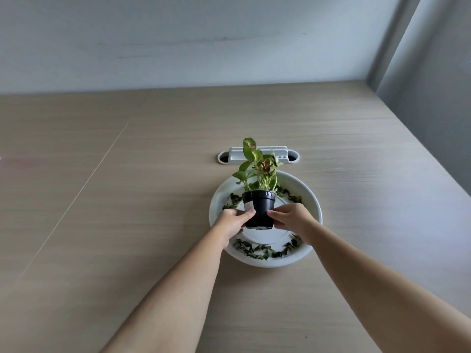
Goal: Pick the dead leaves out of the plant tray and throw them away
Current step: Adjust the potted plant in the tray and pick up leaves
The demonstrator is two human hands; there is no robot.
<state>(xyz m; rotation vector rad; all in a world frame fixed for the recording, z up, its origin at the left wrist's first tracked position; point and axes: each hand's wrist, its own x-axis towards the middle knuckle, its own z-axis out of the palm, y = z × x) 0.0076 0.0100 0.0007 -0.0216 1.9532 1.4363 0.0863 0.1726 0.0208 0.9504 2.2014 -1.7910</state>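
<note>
The left hand and right hand clasped the black pot from either side above the white tray. Dead leaves ringed the tray floor around the pot.

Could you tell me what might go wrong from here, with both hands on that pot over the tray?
1. The black pot is gripped low between the left hand and right hand, with the tall plant above; it could tip.
2. Dead leaves ring the white tray; dragging the pot might scatter them onto the table.
</note>
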